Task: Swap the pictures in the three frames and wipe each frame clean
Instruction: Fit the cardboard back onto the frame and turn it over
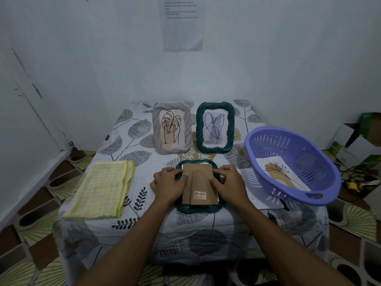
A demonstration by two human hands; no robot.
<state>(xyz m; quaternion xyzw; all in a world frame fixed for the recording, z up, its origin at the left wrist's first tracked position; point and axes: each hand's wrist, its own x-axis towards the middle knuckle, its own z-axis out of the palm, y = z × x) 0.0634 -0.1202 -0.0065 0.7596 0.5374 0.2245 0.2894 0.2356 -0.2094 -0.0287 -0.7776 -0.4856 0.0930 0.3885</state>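
Observation:
A dark green frame (196, 209) lies face down at the table's front middle, its brown cardboard back (200, 182) and stand facing up. My left hand (169, 184) presses on the frame's left edge and my right hand (227, 183) on its right edge, fingers on the backing. A strip of white paper shows at the backing's far edge. Behind it stand a grey frame (171, 131) with a leaf drawing and a second dark green frame (215, 130) with a blue heart drawing. A folded yellow checked cloth (102, 188) lies to the left.
A purple plastic basket (292, 164) sits tilted at the right, with a flower picture (277, 174) inside and white paper (247, 180) under it. The low table wears a leaf-print cover (140, 131). Cardboard boxes (356, 139) stand on the floor at the far right.

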